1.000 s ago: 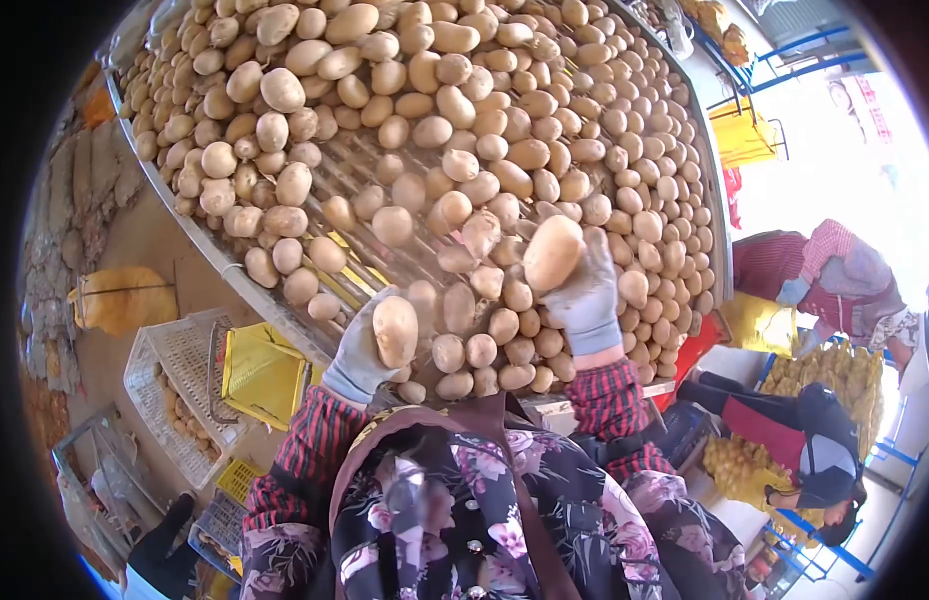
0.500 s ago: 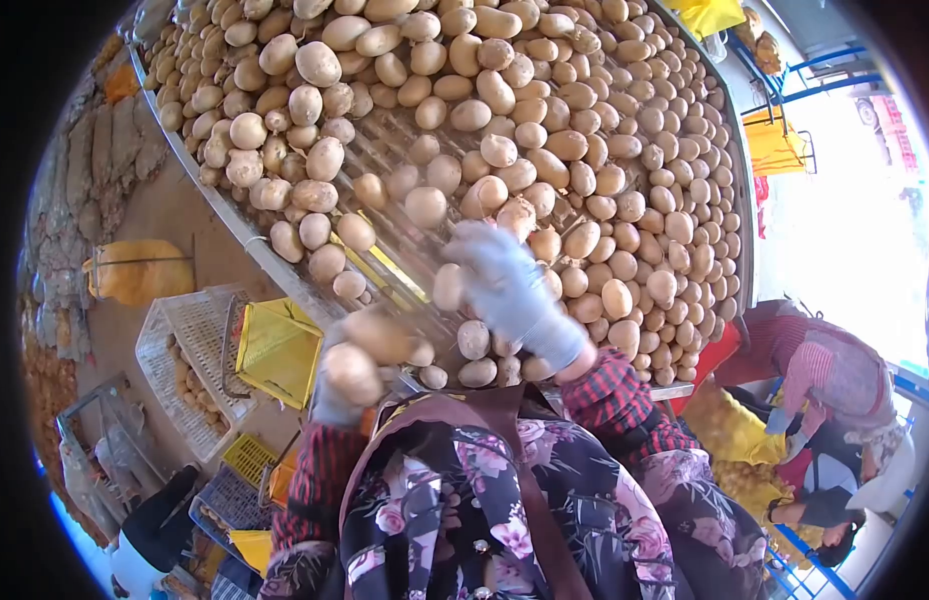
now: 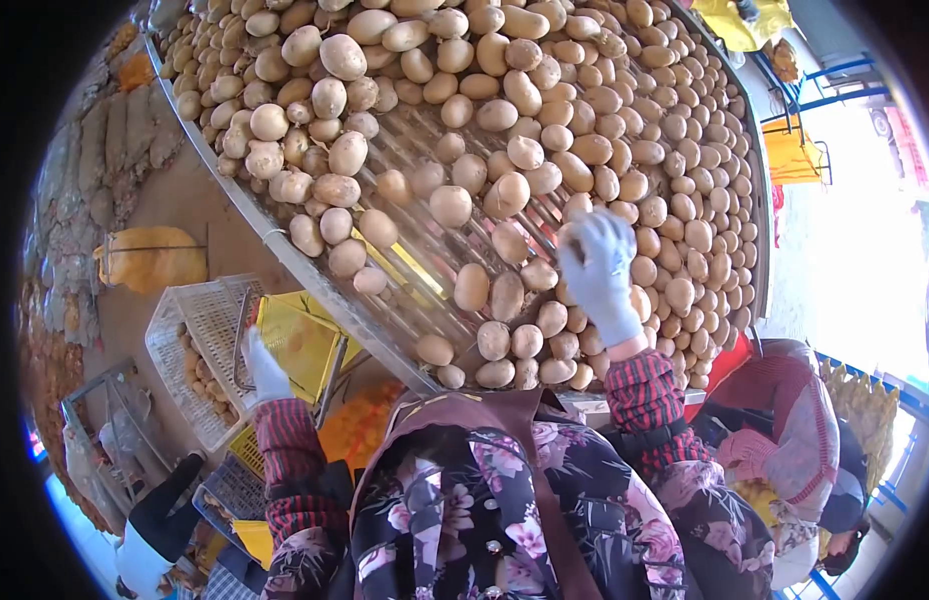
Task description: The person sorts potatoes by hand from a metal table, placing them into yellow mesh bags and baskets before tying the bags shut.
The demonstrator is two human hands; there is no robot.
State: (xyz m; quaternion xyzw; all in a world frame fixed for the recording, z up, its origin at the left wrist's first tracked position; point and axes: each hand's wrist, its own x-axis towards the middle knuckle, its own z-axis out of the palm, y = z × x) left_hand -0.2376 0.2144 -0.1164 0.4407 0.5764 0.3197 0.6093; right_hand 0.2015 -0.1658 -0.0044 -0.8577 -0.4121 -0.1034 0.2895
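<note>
Many potatoes (image 3: 450,206) lie on a slatted sorting table (image 3: 415,150) with a metal rim. My right hand (image 3: 601,268), in a pale glove, is over the potatoes at the table's near right part, its fingers curled against a potato; what they grip is partly hidden. My left hand (image 3: 266,368), also gloved, is off the table's left edge, beside a yellow container (image 3: 303,340) and above a white crate (image 3: 175,345). Its fingers look extended and no potato shows in it.
The white crate holds some potatoes. Filled sacks (image 3: 150,260) stand on the floor at the left. A co-worker (image 3: 805,430) bends at the lower right, and another person (image 3: 155,530) is at the lower left. Blue racks hold yellow bags at the upper right.
My left hand has moved left off the table, and the potatoes near it are gone from it. My right hand has shifted right and slightly up. The view has shifted a little.
</note>
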